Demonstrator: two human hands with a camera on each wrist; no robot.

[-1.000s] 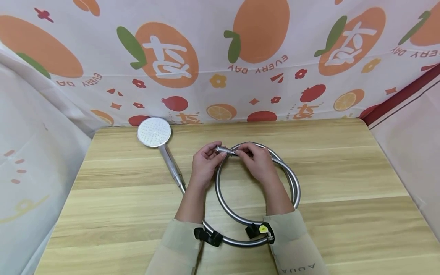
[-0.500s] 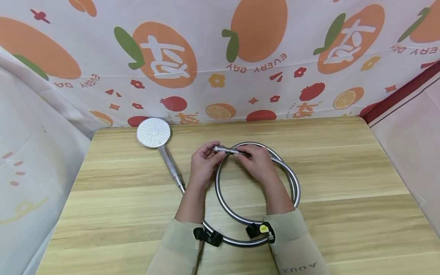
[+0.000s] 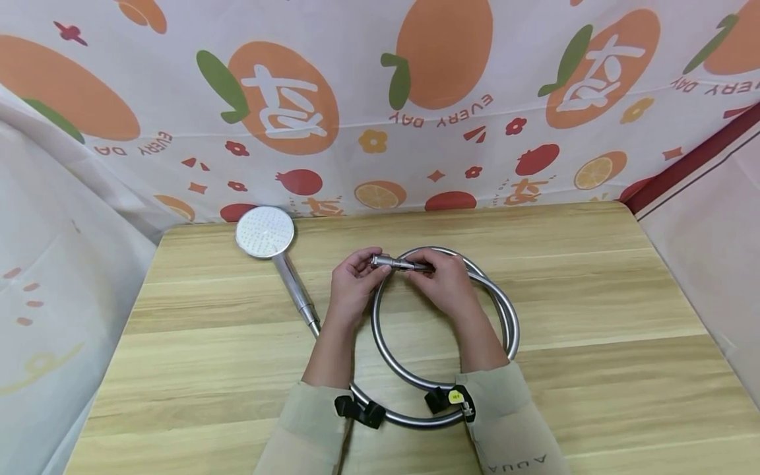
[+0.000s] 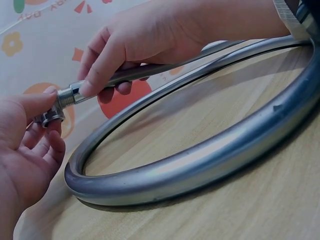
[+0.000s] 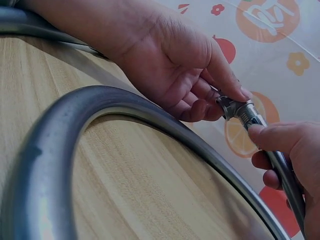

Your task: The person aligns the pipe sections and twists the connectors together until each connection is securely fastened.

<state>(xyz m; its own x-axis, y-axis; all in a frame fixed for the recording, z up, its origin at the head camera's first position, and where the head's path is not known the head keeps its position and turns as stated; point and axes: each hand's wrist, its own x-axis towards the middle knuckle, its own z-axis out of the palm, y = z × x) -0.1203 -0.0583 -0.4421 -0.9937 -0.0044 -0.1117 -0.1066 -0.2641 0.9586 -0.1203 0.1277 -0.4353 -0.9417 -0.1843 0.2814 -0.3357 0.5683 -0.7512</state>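
Observation:
In the head view my left hand pinches a small chrome elbow fitting between thumb and fingers. My right hand grips the end of a grey metallic shower hose, thumb at the collar. In both wrist views the hose end meets the fitting's ridged, thread-like neck, in line with it. The hose loops on the table below both hands and runs left to a round shower head with a chrome handle. The left forearm hides part of the hose.
The wooden table reaches a fruit-print cloth at its back edge. White cloth hangs along the left side. Black straps sit on both sleeve cuffs, over the lower hose.
My right fingers have shifted slightly on the hose end, and more of it shows between the hands. The left hand, the shower head and the hose loops stay in place.

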